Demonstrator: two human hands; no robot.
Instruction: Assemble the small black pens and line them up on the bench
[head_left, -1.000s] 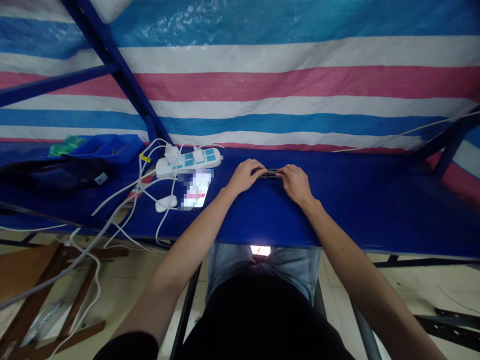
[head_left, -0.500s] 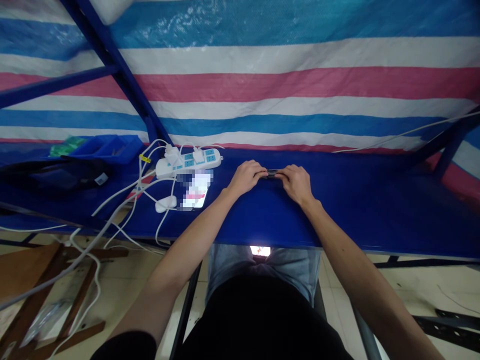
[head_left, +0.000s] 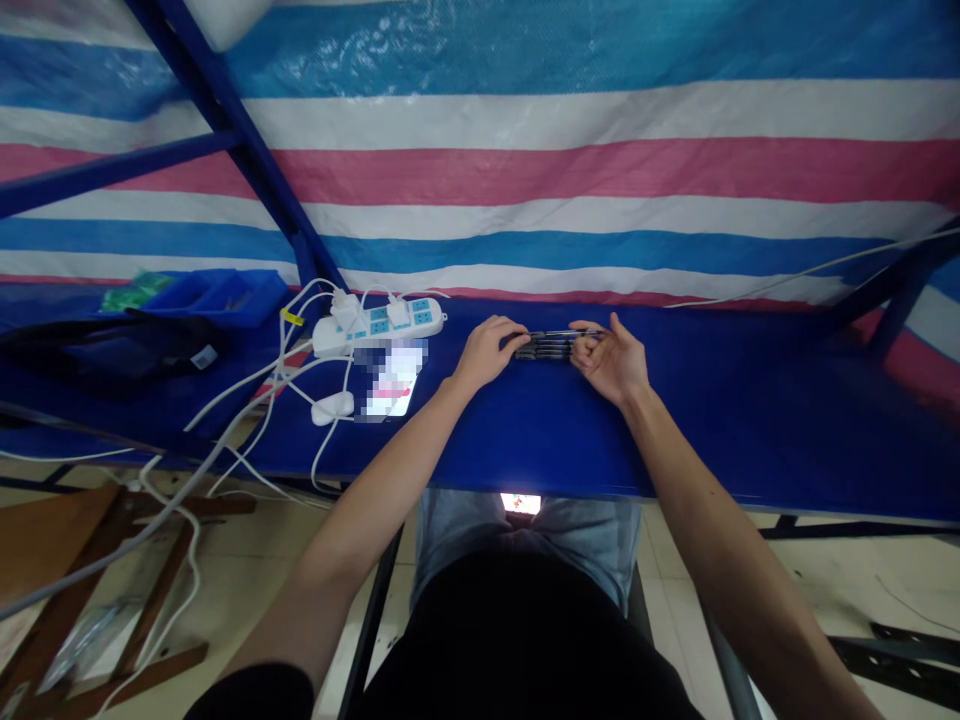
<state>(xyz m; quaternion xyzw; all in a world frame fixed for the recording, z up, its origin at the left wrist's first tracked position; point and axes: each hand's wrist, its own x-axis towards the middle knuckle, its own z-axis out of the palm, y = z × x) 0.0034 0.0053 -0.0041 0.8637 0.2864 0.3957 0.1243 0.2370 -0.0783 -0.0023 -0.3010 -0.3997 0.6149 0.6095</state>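
A small bundle of dark thin rods or pens (head_left: 547,345) lies between my two hands on the blue table (head_left: 712,410). My left hand (head_left: 489,350) is curled over the bundle's left end, fingers closed on it. On the right end, my right hand (head_left: 611,360) has turned palm up, its fingers partly spread and its fingertips pinching the rods.
A white power strip (head_left: 379,324) with white plugs and cables lies left of my hands, with a phone (head_left: 390,385) and a white adapter (head_left: 332,407) beside it. A blue bin (head_left: 214,295) stands at far left. A striped tarp hangs behind. Wooden frame on the floor, lower left.
My right hand has rolled from knuckles up to palm up and opened partly. The dark bundle now shows spread out as several thin rods. The left hand has hardly moved.
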